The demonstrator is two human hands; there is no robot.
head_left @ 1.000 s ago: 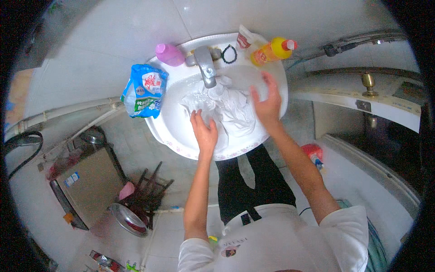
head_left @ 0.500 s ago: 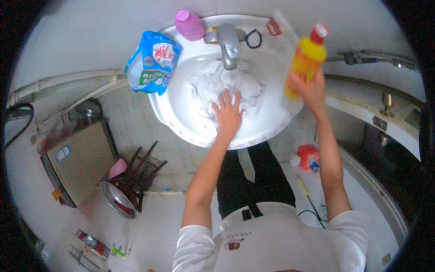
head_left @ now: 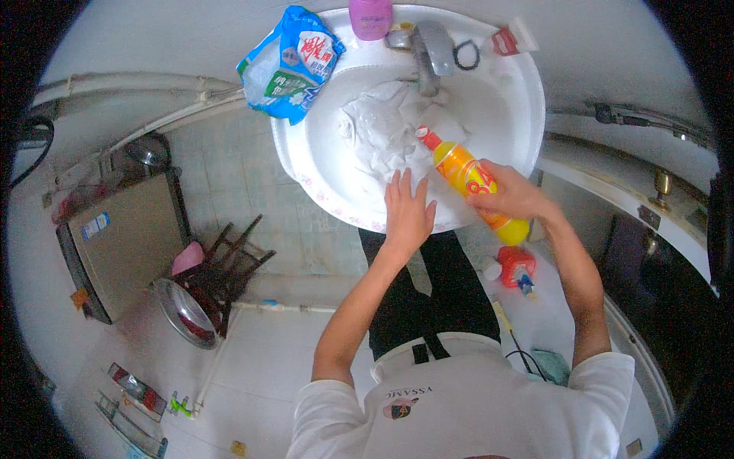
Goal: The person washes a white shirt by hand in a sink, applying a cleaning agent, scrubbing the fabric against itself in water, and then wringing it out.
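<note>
Right hand (head_left: pixel 506 191) grips a yellow plastic bottle (head_left: pixel 465 171) aslant, so its red cap (head_left: pixel 430 140) faces crumpled white cloth (head_left: pixel 380 122); left hand (head_left: pixel 410 212) spreads open.

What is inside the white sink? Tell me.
A crumpled white cloth. The yellow bottle in the right hand hides part of the sink; what lies beneath the cloth is covered.

Red characters stand on a white patch of the blue bag (head_left: pixel 290 65), and white characters on its green band. Large characters mark the orange-red label of the yellow bottle (head_left: pixel 468 177). The white shirt (head_left: pixel 489 413) bears 1 line of dark letters. Print on the purple bottle (head_left: pixel 371 19) seems too faint to read.
</note>
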